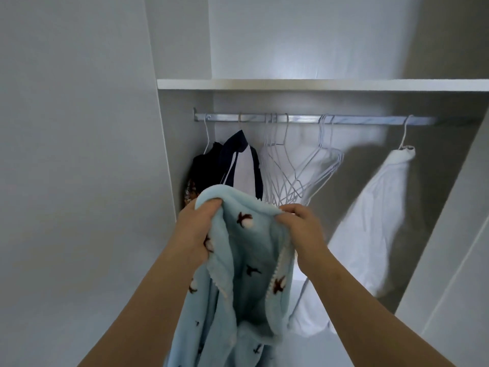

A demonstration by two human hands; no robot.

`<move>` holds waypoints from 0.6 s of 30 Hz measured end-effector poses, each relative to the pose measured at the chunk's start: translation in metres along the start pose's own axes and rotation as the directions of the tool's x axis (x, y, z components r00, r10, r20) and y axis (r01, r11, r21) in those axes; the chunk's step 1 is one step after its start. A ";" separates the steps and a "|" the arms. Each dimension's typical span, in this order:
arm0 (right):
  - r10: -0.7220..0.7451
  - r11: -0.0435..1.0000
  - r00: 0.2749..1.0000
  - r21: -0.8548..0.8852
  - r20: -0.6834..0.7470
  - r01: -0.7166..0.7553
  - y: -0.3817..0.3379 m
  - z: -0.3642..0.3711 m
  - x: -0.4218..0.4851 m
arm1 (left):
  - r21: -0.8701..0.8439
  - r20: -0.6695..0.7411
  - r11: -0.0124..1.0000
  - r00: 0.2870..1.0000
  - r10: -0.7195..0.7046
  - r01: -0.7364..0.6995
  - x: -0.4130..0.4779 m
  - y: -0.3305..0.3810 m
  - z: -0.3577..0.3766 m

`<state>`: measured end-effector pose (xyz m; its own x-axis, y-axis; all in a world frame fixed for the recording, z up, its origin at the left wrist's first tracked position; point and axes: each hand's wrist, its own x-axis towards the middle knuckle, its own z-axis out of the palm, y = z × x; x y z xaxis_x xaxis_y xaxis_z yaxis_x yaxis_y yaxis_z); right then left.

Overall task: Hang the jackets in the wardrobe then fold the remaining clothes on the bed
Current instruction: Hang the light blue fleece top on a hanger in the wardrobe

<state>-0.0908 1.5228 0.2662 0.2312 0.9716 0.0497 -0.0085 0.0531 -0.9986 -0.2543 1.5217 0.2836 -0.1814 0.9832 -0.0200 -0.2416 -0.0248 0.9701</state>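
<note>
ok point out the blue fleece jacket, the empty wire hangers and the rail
blue fleece jacket (pixel 246 260), head view, inner lining near the top
empty wire hangers (pixel 292 190), head view, crossed lower wires of the bunch
rail (pixel 304 119), head view, bare stretch between hooks

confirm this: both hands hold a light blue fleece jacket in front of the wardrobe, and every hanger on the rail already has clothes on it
One thing is off: the head view shows several bare white wire hangers in the middle of the rail. The rest holds: the left hand and right hand grip the light blue fleece jacket in front of the wardrobe.
</note>
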 end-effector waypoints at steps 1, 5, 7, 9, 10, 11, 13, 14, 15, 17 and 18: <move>-0.002 1.000 1.000 0.029 0.021 0.001 -0.001 0.006 0.007 | 0.010 0.002 1.000 1.000 -0.011 0.011 0.008 0.000 -0.002; -0.092 0.996 0.995 -0.006 0.032 0.093 -0.008 0.024 0.044 | 0.038 -0.012 0.998 0.999 -0.049 0.050 0.040 -0.002 -0.007; -0.195 0.962 0.981 -0.196 0.005 0.192 -0.011 0.031 0.067 | 0.028 -0.027 0.997 0.997 -0.075 0.075 0.049 -0.002 -0.007; -0.304 0.843 0.951 -0.452 0.050 0.293 -0.010 0.035 0.095 | 0.037 -0.041 0.997 0.996 -0.073 0.075 0.061 0.000 -0.006; -0.340 0.734 0.936 -0.595 0.096 0.327 -0.006 0.035 0.107 | 0.041 -0.049 0.996 0.996 -0.072 0.074 0.067 0.001 -0.006; -0.349 0.612 0.926 -0.713 0.145 0.343 -0.002 0.034 0.120 | 0.043 -0.058 0.996 0.996 -0.070 0.072 0.072 0.002 -0.007; -0.315 0.405 0.925 -0.851 0.213 0.334 0.005 0.029 0.141 | 0.042 -0.083 0.996 0.994 -0.072 0.075 0.083 0.003 -0.009; -0.297 0.333 0.927 -0.885 0.229 0.326 0.008 0.028 0.150 | 0.037 -0.096 0.996 0.992 -0.077 0.081 0.089 0.003 -0.009; -0.290 0.278 0.926 -0.904 0.243 0.324 0.009 0.026 0.158 | 0.027 -0.107 0.996 0.991 -0.083 0.086 0.094 0.002 -0.008; -0.291 0.208 0.920 -0.920 0.265 0.331 0.012 0.026 0.173 | -0.007 -0.133 0.994 0.986 -0.105 0.105 0.103 -0.002 -0.004; -0.291 0.186 0.918 -0.925 0.270 0.331 0.014 0.027 0.179 | -0.035 -0.145 0.992 0.982 -0.122 0.118 0.106 -0.005 -0.002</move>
<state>-0.0761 1.7039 0.2621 -0.0482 0.9384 0.3421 0.9750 0.1187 -0.1881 -0.2745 1.6259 0.2764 -0.2869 0.9422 -0.1729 -0.2945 0.0851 0.9519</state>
